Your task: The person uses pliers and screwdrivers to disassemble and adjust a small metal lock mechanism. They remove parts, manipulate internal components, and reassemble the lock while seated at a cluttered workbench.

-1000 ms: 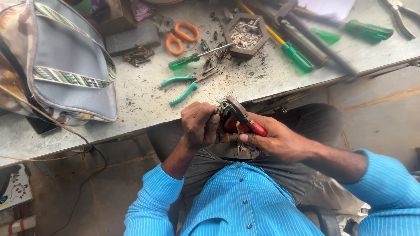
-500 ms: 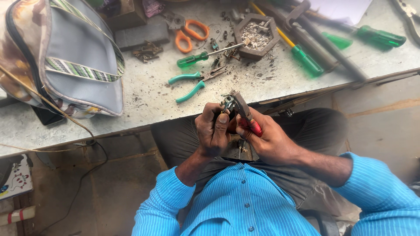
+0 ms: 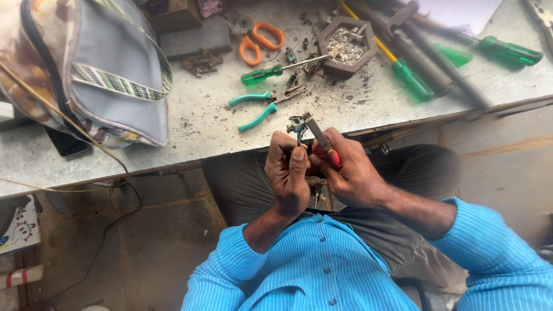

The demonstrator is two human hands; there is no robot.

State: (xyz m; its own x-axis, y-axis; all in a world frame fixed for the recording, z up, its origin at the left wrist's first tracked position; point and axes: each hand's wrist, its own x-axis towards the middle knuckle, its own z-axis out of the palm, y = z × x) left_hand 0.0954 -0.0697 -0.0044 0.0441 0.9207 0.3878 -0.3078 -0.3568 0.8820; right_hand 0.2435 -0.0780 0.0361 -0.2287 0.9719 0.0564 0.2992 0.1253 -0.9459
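Small metal part (image 3: 296, 124) is pinched in the left hand (image 3: 290, 173); pliers (image 3: 321, 140) are gripped by the right hand (image 3: 348, 173). The part is best held steady and squeezed gently.

There is a single view, from a camera worn on the person's head, looking steeply down past the chest in a blue shirt (image 3: 322, 265) to the lap. It sits close to the left hand (image 3: 288, 173) and right hand (image 3: 351, 173), which fill the middle of the frame just below the table's near edge. The table (image 3: 190, 124) crosses the upper part of the frame, slightly tilted, and its far edge is cut off at the top. The floor shows at lower left.
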